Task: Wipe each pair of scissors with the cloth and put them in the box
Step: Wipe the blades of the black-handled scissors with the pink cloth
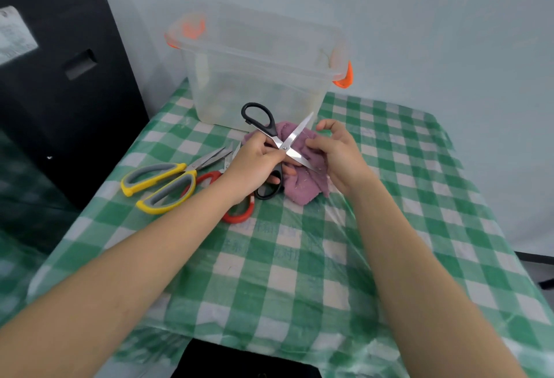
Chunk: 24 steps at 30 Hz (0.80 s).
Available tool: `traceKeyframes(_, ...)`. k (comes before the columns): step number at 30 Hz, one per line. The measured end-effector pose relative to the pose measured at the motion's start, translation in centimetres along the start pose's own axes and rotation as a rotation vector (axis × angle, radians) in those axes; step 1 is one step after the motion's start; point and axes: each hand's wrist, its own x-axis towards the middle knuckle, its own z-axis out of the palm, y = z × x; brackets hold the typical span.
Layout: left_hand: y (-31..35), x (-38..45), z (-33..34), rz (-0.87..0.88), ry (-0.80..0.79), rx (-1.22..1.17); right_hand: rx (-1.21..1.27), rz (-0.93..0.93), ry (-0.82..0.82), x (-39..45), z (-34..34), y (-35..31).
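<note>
Black-handled scissors [274, 134] splayed open over purple cloth [302, 185], blades pointing right/away; left hand [254, 164] fingers grip handle, right hand [335, 149] pinches cloth, prob. Bench [299, 272] print unreadable.

A plain indoor room, likely a home or a makeshift recording corner: a small table [299, 272] under a green-and-white checked plastic cloth stands against a bare pale wall [419, 17], with a black cabinet [60, 92] (a paper label stuck on it) just beside it on the left.
</note>
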Motion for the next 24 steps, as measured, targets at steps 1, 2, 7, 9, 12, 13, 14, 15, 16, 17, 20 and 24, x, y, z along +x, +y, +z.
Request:
traceKeyframes(1,0.4,-0.1,-0.1,0.0,-0.007,0.017,-0.001,-0.005,-0.001,-0.3,0.1,-0.3)
traceKeyframes(2,0.4,0.2,-0.1,-0.013,-0.014,0.033,0.02,0.004,0.001,-0.1,0.1,-0.1)
traceKeyframes(7,1.6,-0.8,-0.1,-0.026,0.001,0.068,-0.102,-0.022,0.097,-1.4,0.8,-0.9)
traceKeyframes(9,1.9,-1.1,-0.1,-0.034,0.021,0.06,-0.137,-0.016,0.138,-1.5,0.9,-1.2)
traceKeyframes(12,2.6,-2.1,-0.4,-0.02,0.027,0.057,-0.168,0.007,0.201,-2.2,1.1,-1.7)
traceKeyframes(13,2.9,-2.3,-0.4,-0.018,0.024,0.054,-0.182,0.011,0.224,-2.5,1.1,-2.0)
traceKeyframes(14,3.1,-2.4,-0.5,-0.017,0.022,0.046,-0.186,0.012,0.246,-2.6,1.1,-2.3)
traceKeyframes(15,3.5,-3.0,-0.5,-0.013,0.024,0.038,-0.175,0.008,0.263,-3.0,1.1,-2.7)
traceKeyframes(16,3.8,-3.2,-0.6,-0.007,0.025,0.017,-0.151,-0.001,0.279,-3.2,1.1,-3.1)
traceKeyframes(17,4.2,-3.4,-0.6,0.001,0.027,-0.013,-0.116,-0.022,0.298,-3.3,1.2,-3.6)
traceKeyframes(20,5.3,-4.1,-0.8,0.008,0.042,-0.095,-0.025,-0.126,0.371,-4.1,1.5,-5.7)
traceKeyframes(24,6.2,-4.3,-1.0,0.023,0.05,-0.142,0.017,-0.265,0.44,-4.9,1.5,-8.8)
